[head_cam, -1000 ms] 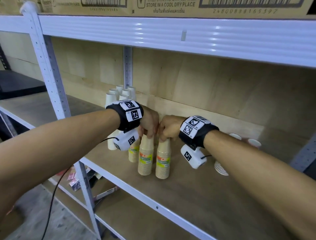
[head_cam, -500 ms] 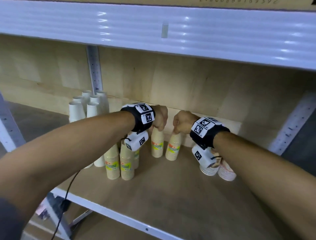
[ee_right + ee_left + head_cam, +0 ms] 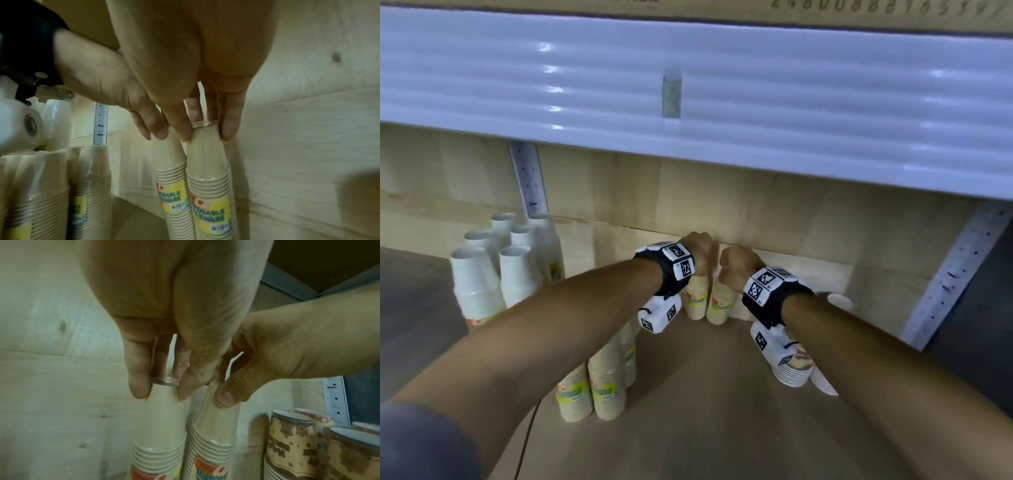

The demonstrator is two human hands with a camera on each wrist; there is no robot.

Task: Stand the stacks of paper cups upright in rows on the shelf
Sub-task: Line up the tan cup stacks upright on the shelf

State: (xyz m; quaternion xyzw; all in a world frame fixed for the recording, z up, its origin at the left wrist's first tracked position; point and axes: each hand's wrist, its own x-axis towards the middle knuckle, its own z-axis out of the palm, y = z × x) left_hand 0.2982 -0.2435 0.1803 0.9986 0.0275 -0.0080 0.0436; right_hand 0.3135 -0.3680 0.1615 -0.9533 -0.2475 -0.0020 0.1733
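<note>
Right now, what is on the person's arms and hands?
Both forearms are bare. Each wrist carries a black band topped with white panels of square black-and-white markers, and a white camera pod hangs beneath. A thin dark cable leaves the left pod. A grey sleeve shows at the left shoulder.

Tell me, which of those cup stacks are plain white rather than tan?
The white stacks are the cluster at the shelf's far left, by the perforated upright. The tan, labelled stacks stand in the middle, two of them gripped by the hands at the back wall.

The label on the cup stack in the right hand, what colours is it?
Yellow and green label, teal lettering; clearest in the right wrist view.
</note>
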